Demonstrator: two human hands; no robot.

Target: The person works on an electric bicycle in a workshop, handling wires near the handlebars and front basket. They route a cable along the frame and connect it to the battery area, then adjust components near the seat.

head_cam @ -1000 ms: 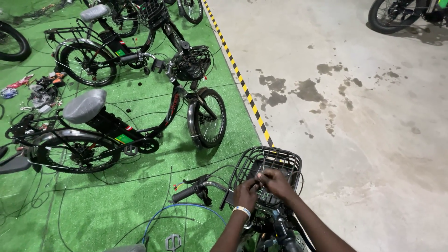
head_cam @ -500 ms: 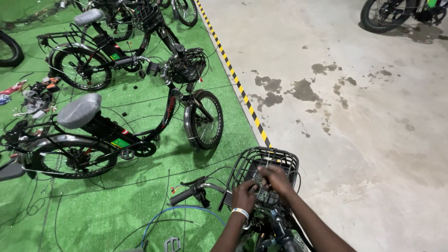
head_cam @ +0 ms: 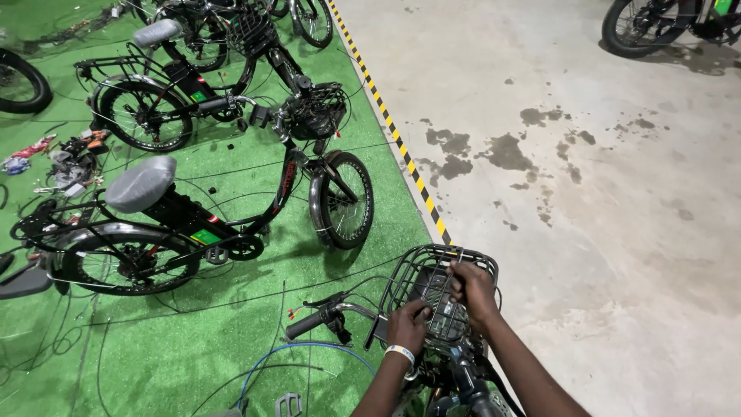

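Holding a thin rod (head_cam: pixel 446 284), the right hand (head_cam: pixel 472 287) stays curled tight around it inside the basket (head_cam: pixel 417 266). The left hand (head_cam: pixel 407 324) still pinches the basket's near wires, fingers bent shut. Nothing has moved much. Left of them juts a handlebar (head_cam: pixel 312 322); beyond stands a bike (head_cam: pixel 193 224).

A black wire basket (head_cam: pixel 440 289) sits upright at the front of a bicycle, near bottom centre, with a dark flat part (head_cam: pixel 444 313) inside.
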